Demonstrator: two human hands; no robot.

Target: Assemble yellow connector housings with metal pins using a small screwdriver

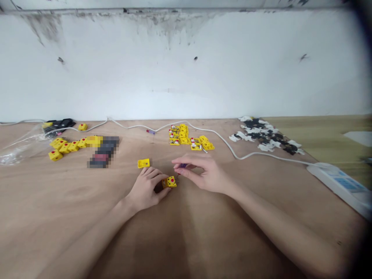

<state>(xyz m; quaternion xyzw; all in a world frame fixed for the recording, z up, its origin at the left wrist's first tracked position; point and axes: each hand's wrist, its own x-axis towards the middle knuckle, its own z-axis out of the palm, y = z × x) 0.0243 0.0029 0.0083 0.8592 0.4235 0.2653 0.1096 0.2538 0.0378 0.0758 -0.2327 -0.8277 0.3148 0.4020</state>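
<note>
My left hand (147, 188) rests on the wooden table (186, 232) with its fingers curled round a small yellow block with red dots (169, 181). My right hand (200, 172) hovers just to the right of it, with the fingertips pinched on a small purple-tipped tool (182, 166). An open yellow shell piece (143, 163) lies on the table just above my left hand.
A row of yellow blocks (68, 146) sits at the left beside a clear plastic bag (17, 149). Yellow parts (188, 139) are heaped at the middle back. Black and white pieces (266, 135) lie at the right. A white cable (232, 149) runs to a power strip (341, 182).
</note>
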